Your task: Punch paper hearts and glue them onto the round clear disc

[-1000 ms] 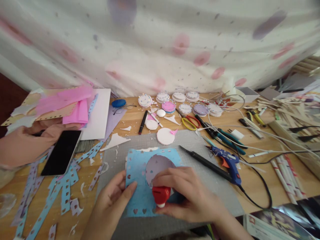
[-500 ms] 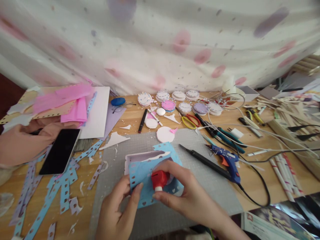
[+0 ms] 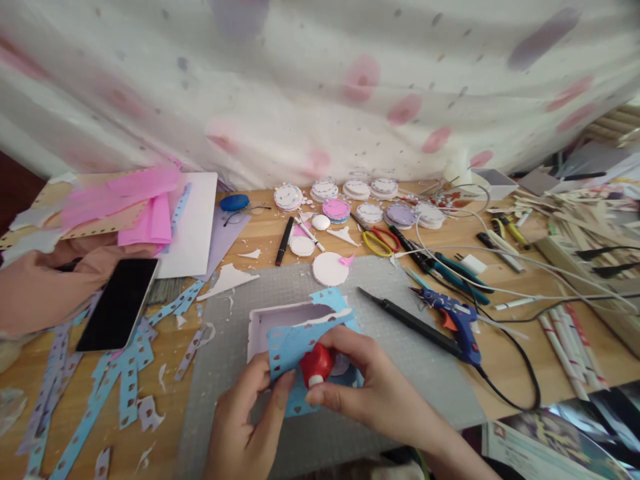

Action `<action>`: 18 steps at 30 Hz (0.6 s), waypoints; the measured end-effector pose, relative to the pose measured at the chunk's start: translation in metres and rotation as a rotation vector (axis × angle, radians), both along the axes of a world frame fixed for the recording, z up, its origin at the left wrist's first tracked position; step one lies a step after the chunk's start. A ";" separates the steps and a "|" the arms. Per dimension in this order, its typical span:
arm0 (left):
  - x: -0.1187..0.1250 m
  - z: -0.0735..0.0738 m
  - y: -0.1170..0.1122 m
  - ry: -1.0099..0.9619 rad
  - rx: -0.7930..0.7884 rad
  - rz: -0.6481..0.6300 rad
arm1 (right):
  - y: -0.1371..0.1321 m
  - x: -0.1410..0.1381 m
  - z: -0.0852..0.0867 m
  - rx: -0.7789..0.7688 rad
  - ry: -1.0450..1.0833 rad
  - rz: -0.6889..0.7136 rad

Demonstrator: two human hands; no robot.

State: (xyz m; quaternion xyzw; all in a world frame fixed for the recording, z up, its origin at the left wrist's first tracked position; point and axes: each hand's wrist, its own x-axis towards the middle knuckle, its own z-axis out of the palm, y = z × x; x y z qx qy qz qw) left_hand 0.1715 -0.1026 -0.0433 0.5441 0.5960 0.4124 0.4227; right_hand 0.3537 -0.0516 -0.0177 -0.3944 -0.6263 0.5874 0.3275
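Observation:
My left hand (image 3: pixel 250 407) is closed on the left edge of a light blue sheet (image 3: pixel 283 347) with heart-shaped holes along its border, pinching it between thumb and fingers. In my right hand (image 3: pixel 360 380) is a small red craft punch (image 3: pixel 316 363) with a white tip, held between thumb and fingers against the sheet. Behind the sheet lies a shallow lilac tray-like box (image 3: pixel 260 327), partly covered by it. A grey cutting mat (image 3: pixel 420 400) is underneath.
To the right lie a black pen-like tool (image 3: pixel 415 323) and a blue glue gun (image 3: pixel 455 317). Several round decorated discs (image 3: pixel 370 215) line the back. A phone (image 3: pixel 120 303) and punched strips (image 3: pixel 130 383) cover the left. White cables (image 3: pixel 500 250) cross the right side.
The blue sheet's left edge has shifted right and bent up, uncovering more of the lilac box. My left hand moved right with it; the red punch tilted and moved slightly left.

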 end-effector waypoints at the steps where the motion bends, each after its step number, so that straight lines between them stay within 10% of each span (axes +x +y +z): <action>1: 0.001 0.000 0.000 -0.004 -0.013 0.007 | 0.000 0.000 0.000 -0.022 -0.001 0.001; 18: -0.002 -0.005 0.001 0.221 0.032 -0.018 | -0.006 0.001 -0.006 -0.062 -0.156 0.049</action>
